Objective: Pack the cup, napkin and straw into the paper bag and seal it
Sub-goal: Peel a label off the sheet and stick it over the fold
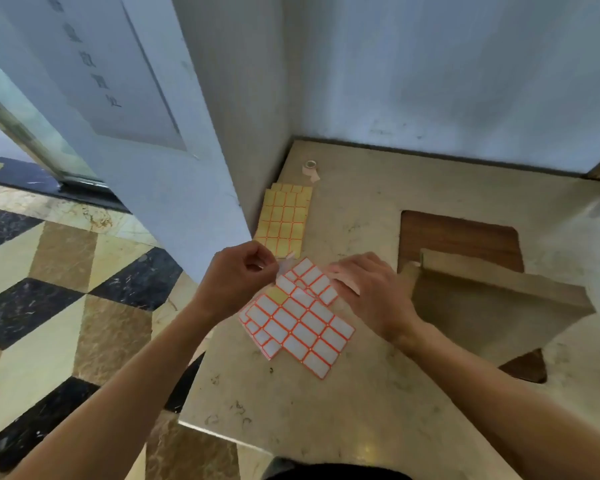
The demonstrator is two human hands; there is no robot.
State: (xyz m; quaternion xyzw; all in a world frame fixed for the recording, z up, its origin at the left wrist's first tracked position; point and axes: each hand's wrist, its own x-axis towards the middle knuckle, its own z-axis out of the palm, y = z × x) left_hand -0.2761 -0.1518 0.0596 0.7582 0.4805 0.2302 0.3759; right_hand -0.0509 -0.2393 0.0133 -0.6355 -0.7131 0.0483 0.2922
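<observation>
A brown paper bag [492,306] lies on its side on the stone counter [326,410], to the right of my hands. Sheets of white labels with orange borders [302,327] lie in front of me. My left hand [238,275] pinches a single white label between thumb and fingers at the top left corner of the sheets. My right hand [368,292] rests flat with fingers spread on the upper right part of the sheets, beside the bag. One cell of the sheet is bare yellow backing. Cup, napkin and straw are not visible.
A stack of used yellow label backing sheets [284,216] lies further back near the wall corner, with a small tape roll [310,168] behind it. A dark wooden inset [458,237] shows under the bag. The counter's left edge drops to a tiled floor [66,289].
</observation>
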